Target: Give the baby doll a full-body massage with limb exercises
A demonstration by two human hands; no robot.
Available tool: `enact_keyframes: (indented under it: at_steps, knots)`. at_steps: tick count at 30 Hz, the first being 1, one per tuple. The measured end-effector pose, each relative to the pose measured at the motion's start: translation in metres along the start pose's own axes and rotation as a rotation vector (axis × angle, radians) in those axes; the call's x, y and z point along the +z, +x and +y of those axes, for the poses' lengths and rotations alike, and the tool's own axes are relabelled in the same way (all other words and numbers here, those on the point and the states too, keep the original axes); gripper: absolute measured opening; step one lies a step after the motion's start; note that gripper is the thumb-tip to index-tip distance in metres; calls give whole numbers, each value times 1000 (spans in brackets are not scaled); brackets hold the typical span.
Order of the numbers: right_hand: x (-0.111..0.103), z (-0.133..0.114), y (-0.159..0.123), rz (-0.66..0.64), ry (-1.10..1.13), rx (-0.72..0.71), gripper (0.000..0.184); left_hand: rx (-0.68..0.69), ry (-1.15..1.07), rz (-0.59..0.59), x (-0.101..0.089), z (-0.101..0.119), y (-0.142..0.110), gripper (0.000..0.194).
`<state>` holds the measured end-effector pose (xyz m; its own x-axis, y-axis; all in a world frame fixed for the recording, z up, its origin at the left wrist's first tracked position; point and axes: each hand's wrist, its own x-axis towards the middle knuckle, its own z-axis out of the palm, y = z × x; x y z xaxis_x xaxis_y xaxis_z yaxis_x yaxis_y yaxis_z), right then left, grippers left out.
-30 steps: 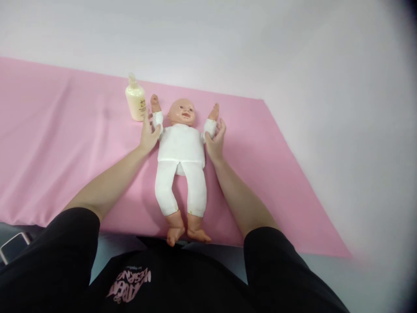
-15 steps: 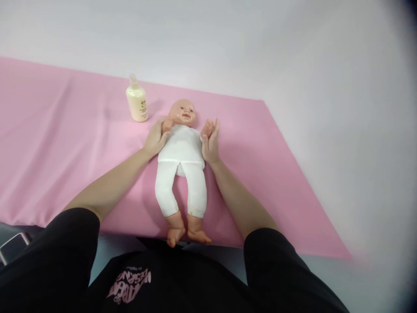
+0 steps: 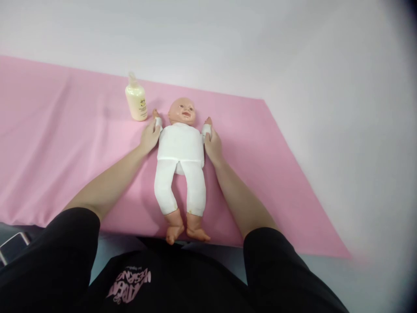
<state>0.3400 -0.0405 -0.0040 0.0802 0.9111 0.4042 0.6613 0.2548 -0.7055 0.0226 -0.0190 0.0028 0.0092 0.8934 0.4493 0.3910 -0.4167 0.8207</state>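
A baby doll (image 3: 180,143) in a white top and white leggings lies on its back, head away from me and bare feet toward me. My left hand (image 3: 150,136) is closed around the doll's arm on the left, below its wrist. On the other side, my right hand (image 3: 213,145) grips the doll's other arm, thumb on top of the white sleeve. Both doll hands stick out beyond my fingers, and both its arms are bent up beside the head. Some of my fingertips are hidden behind the sleeves.
The doll rests on a pink sheet (image 3: 260,187) covering a table. A pale yellow pump bottle (image 3: 137,102) stands upright just beyond my left hand. At the lower left is a dark flat object with a light rim (image 3: 14,248). A pale wall or floor surrounds the table.
The doll's arms have swung outward, away from its chest. My hands have shifted from around the doll's hands to its sleeved forearms. The bottle stays put.
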Motion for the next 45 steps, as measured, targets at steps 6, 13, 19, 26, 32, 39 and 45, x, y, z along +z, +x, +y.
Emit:
enact_keyframes:
  at_steps: [6, 13, 19, 26, 32, 39, 45]
  knots:
    - [3, -7, -1, 141, 199, -94, 70, 31, -131, 86, 4, 7, -2, 94]
    - [-1, -21, -14, 143, 219, -439, 78, 384, -21, 21, 0, 31, -14, 68]
    - [0, -23, -17, -9, 273, -511, 76, 420, 122, -147, 0, 46, -20, 62]
    - [8, -15, -3, 118, 135, -295, 80, 237, 33, -68, 6, 15, -3, 87]
    - [17, 6, 4, 197, 59, -207, 79, 41, 67, -30, 8, -19, 2, 83]
    - [8, 14, 5, 43, -3, -94, 63, 42, 111, -10, 5, -20, 5, 70]
    - [11, 14, 4, 90, 92, -115, 67, 86, -25, 5, 3, 2, 0, 83]
